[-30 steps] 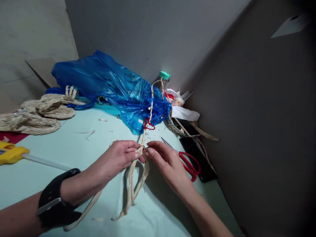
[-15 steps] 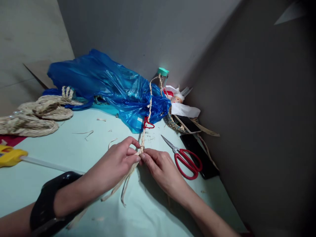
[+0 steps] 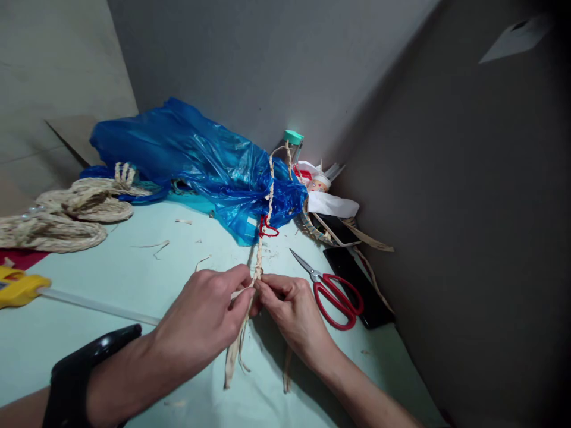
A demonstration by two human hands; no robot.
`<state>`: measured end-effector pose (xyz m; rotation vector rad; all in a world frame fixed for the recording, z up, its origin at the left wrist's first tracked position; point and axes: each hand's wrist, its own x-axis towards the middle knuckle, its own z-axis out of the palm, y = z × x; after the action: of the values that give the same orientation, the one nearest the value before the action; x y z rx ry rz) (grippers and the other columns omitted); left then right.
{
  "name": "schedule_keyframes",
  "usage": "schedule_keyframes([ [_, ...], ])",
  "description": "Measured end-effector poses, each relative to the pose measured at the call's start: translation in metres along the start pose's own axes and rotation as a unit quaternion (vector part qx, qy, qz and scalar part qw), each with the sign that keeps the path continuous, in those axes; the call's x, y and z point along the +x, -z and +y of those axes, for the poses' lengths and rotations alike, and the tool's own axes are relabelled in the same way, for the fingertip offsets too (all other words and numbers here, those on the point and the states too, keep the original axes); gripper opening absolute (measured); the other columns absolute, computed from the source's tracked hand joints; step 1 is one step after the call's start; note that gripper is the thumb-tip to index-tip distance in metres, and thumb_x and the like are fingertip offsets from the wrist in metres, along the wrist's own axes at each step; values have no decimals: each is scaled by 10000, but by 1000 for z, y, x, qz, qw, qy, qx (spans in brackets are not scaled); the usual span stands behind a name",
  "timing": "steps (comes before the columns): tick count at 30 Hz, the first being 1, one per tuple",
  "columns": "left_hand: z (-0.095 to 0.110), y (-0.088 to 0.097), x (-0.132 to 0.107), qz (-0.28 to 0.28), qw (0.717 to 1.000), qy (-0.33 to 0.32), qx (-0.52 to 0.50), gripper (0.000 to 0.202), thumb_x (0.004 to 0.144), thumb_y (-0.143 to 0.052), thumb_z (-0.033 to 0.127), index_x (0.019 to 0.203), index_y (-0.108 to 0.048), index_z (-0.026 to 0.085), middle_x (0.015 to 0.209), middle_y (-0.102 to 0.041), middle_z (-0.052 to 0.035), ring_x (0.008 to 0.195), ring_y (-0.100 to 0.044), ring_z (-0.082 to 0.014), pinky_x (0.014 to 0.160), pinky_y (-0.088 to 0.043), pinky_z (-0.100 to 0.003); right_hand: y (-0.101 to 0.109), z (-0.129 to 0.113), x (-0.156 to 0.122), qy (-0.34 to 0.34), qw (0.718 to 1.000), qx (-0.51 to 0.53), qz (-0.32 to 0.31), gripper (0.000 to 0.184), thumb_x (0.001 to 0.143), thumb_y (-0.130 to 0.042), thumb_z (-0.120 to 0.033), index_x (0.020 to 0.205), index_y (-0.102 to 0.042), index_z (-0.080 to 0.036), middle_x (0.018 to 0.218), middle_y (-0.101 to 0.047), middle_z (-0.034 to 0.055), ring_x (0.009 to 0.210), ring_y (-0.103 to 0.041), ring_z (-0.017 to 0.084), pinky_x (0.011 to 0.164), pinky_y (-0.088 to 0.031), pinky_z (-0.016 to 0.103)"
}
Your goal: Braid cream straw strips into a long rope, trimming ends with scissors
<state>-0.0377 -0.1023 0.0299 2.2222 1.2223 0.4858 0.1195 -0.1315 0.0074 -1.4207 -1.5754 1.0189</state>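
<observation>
A pale straw braid (image 3: 259,255) runs down from the blue plastic bag (image 3: 187,154), with a loop of red cord (image 3: 269,229) around its upper part. My left hand (image 3: 218,303) pinches the strands at the braid's lower end from the left. Meeting it from the right, my right hand (image 3: 289,309) has thumb and fingertips closed on the same spot. Loose straw strands (image 3: 232,359) hang below my left hand, and another strand (image 3: 288,371) comes out under my right. The exact grip of the fingertips is partly hidden.
Red-handled scissors (image 3: 336,297) and a black phone (image 3: 361,291) lie right of my hands. On the left are woven straw slippers (image 3: 66,226) and a yellow glue gun (image 3: 22,285) with a long glue stick. A green-lidded bottle (image 3: 293,138) stands behind, near the wall.
My left hand has turned with its back more upward, fingers still at the braid's end. The loose strands below have swung right, and one now shows under my right hand.
</observation>
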Motion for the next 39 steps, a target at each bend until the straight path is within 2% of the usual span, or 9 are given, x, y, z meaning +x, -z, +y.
schedule_keyframes([
  [4,-2,-10,-7,56,995,-85,13,204,914,-430,214,735,-529,213,583,-601,25,510,-589,-142,513,-369,-256,0,2,1,-3,998,65,3,284,888,-494,-217,660,-643,-134,601,-475,-29,600,-384,97,573,-297,224],
  [8,-9,-22,-11,123,962,-218,111,216,907,-405,95,773,-538,199,593,-602,13,472,-598,-157,472,-401,-277,2,-1,0,-58,986,155,-22,229,875,-545,-242,846,-757,-160,594,-437,-39,599,-363,92,591,-311,216],
  [14,-13,-33,-18,150,913,-301,230,298,837,-373,-27,1011,-579,100,760,-688,-91,616,-666,-227,559,-515,-348,-2,4,0,-117,947,299,-29,279,845,-663,-391,914,-789,-152,746,-639,30,658,-495,107,686,-401,244],
  [19,-6,-28,-17,184,928,-284,152,123,897,-507,131,862,-620,163,681,-651,-33,606,-608,-211,561,-454,-342,-3,6,1,-136,929,343,-9,278,793,-733,-376,932,-781,-140,753,-672,46,726,-570,133,700,-420,235],
  [24,-4,-12,-10,224,953,-199,47,171,918,-530,228,825,-668,190,717,-686,-31,663,-593,-178,656,-435,-313,-1,3,-2,-96,946,309,-17,279,845,-679,-399,876,-757,-133,596,-450,-41,544,-313,60,500,-233,194],
  [28,-11,4,2,131,989,-30,-68,243,940,-475,302,869,-689,212,805,-721,-9,737,-626,-173,717,-439,-303,0,1,-3,-102,950,294,-24,276,871,-647,-391,907,-745,-136,562,-299,-69,501,-166,59,459,-97,233],
  [31,-16,10,12,31,977,26,-212,169,902,-519,303,896,-662,212,868,-703,5,821,-621,-172,759,-438,-289,1,1,-2,-115,947,298,-23,280,858,-658,-385,970,-744,-144,591,-349,-59,498,-177,57,461,-101,236],
  [36,-17,2,18,-147,847,59,-508,246,793,-611,177,1039,-618,188,941,-660,0,855,-596,-135,817,-454,-264,1,1,0,-107,948,297,-43,293,852,-656,-398,987,-737,-150,604,-413,-45,521,-212,69,488,-123,240],
  [39,-18,-2,18,-179,813,86,-548,198,770,-628,119,966,-623,145,802,-594,21,667,-514,-72,652,-413,-196,1,2,0,-90,951,287,-67,328,878,-617,-426,1014,-723,-147,622,-465,-31,530,-224,78,490,-138,243],
])
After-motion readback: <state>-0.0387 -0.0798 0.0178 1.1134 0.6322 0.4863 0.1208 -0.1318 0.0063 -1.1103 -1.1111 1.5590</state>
